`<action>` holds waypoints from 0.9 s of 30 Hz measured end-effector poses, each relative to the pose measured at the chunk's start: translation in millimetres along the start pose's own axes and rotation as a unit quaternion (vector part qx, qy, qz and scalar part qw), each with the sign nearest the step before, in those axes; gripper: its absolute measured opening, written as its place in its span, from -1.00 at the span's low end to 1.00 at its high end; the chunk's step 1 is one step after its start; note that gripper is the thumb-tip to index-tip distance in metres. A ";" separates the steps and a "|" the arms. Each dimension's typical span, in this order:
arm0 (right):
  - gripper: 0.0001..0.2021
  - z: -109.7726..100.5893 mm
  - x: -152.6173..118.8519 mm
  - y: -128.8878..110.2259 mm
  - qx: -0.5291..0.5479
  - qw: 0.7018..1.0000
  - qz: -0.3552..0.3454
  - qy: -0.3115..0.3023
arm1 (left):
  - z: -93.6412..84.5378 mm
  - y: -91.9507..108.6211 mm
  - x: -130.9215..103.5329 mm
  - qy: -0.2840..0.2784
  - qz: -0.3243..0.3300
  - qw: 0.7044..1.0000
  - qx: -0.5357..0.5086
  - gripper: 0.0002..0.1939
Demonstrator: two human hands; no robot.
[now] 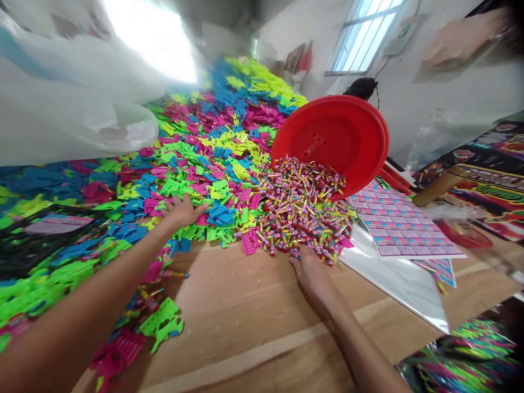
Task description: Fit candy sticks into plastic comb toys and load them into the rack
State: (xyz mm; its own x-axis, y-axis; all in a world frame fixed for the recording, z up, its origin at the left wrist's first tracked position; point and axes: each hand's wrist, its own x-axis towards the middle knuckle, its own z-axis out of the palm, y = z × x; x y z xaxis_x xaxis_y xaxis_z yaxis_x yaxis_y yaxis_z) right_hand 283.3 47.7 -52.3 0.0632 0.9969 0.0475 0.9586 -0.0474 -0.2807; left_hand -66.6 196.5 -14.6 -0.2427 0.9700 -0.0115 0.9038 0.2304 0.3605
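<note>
My left hand point(182, 212) lies with fingers spread on a large heap of flat plastic pieces point(196, 180) in neon green, pink, blue and yellow. My right hand point(313, 273) reaches the near edge of a pile of small pink-labelled tubes point(303, 210) with yellow and red parts. Its fingers are bent together at the pile, and whatever they grip is hidden. Behind that pile a red plastic basin point(339, 136) stands tipped on its side, its mouth facing the tubes.
Printed pink-and-blue sheets point(405, 224) and a glossy white sheet point(397, 278) lie on the wooden table point(229, 316) at right. A black crate point(41, 234) sits at left, below a big translucent bag point(73, 98). Loose green pieces point(164, 322) lie near the front. Filled packets point(470, 355) are at lower right.
</note>
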 end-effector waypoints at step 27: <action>-0.78 16.0 -19.7 2.2 0.416 0.908 0.009 0.046 | 0.2 18.5 -112.5 0.013 0.184 0.981 -0.067 -0.56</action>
State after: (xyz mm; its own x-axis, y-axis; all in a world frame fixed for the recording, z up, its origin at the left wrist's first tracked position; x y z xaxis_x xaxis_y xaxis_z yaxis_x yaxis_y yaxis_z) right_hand 279.7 28.9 -69.2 0.1355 0.9853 0.1044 0.4179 0.0387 -0.9076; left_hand -22.5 91.6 -6.8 0.0810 0.9829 0.1656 0.8779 -0.1490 0.4550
